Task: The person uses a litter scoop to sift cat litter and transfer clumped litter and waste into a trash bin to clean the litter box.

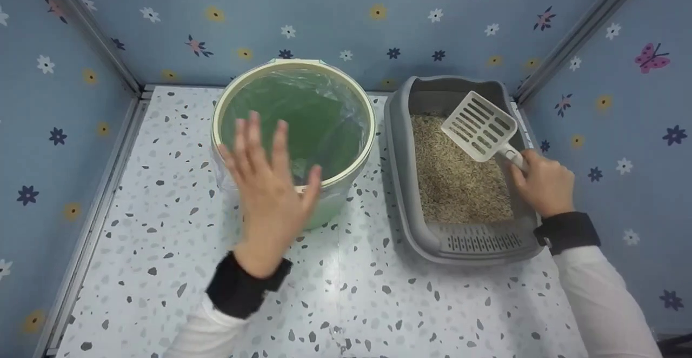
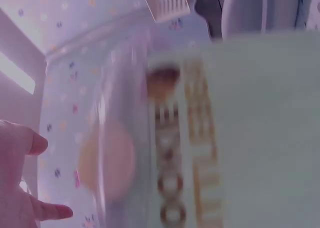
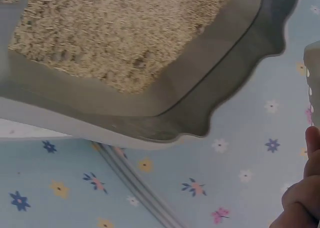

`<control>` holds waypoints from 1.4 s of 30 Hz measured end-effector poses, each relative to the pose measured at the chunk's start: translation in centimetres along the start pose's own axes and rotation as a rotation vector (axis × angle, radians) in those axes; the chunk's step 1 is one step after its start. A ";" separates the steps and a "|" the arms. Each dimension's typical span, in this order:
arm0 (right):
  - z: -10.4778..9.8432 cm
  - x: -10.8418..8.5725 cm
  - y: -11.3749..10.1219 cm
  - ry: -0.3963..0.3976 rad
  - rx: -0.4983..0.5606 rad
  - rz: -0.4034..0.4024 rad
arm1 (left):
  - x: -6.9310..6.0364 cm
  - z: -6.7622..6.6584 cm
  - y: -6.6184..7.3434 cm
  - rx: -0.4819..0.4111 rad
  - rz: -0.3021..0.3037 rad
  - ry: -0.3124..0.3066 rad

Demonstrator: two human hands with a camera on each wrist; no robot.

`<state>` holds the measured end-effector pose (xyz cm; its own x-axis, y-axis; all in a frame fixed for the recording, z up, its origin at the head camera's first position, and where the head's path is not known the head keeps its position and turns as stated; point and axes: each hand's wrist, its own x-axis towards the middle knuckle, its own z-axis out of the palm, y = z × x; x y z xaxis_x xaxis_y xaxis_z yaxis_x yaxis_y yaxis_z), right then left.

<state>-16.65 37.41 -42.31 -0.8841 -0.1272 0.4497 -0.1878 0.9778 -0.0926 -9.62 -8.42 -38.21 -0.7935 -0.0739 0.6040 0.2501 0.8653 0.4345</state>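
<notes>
White surface with grey speckles (image 1: 178,233), seam running down the middle, walled in by blue floral panels (image 1: 335,20) at back, left and right; flowers white, navy and yellow, plus pink butterflies. Metal rails (image 1: 93,233) run along the panel edges and up the corners. Green bin (image 1: 294,63) stands left of centre near the back panel, pale rim, clear plastic liner (image 1: 348,101) inside and folded over the rim; lettering (image 2: 172,188) on its side is blurred in the left wrist view. Grey litter tray (image 1: 405,201) sits to its right, a gap between them, perforated strip at the near end, tan granular litter (image 1: 459,193) across its floor. Right arm comes in from the lower right, white sleeve (image 1: 605,304), black band at the wrist; right hand (image 1: 549,182) is at the tray's right side, fingers curled round the handle of the white slotted scoop (image 1: 481,126). Scoop is held up over the tray, above the litter, head tilted toward upper left. Left arm reaches up from the bottom, same sleeve and band; left hand (image 1: 270,185) is spread, fingers straight and apart, thumb out to the right, over the bin's near rim. Hand is slightly blurred; contact with rim or liner can't be told.
</notes>
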 end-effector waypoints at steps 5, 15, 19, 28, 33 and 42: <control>2.1 -1.6 1.9 -0.098 0.008 0.094 | -4.6 4.7 5.5 -0.067 0.316 -0.108; 4.5 -4.4 5.8 -0.238 -0.009 0.230 | -9.9 14.4 11.6 0.079 0.597 -0.465; 5.3 -5.3 6.7 -0.240 -0.016 0.260 | -10.8 17.0 13.1 0.170 0.705 -0.606; 6.7 -5.8 6.6 -0.172 -0.013 0.241 | -11.5 20.9 16.0 0.265 0.822 -0.712; 6.6 -5.5 6.7 -0.197 -0.024 0.246 | -11.8 22.6 17.0 0.265 0.756 -0.743; 6.7 -5.0 7.0 -0.201 -0.052 0.179 | -12.8 24.8 17.5 0.440 0.660 -0.781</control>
<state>-16.48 43.80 -51.18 -0.9695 0.0231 0.2440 -0.0032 0.9943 -0.1067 -8.88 19.93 -54.87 -0.7475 0.6638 -0.0248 0.6559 0.7317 -0.1855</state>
